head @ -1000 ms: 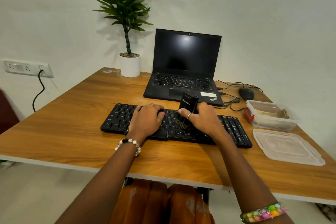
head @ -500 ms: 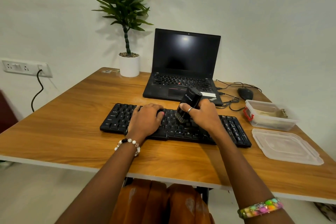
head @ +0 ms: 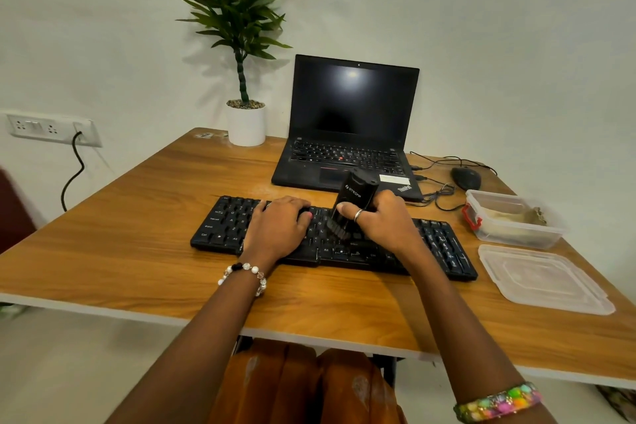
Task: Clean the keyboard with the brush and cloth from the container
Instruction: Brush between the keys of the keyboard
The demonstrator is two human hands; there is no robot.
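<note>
Behind the keyboard [head: 440, 244], laptop [head: 347, 148]; rightward, open container [head: 512, 220].

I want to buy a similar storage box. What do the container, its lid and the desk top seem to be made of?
The container looks like clear, slightly frosted plastic: its contents show through the wall, and it has a red clip. The lid seems to be the same translucent plastic, with moulded ridges. The desk top shows a smooth, light-sheened wood grain with a pale edge band, so probably laminate, not solid wood.
</note>
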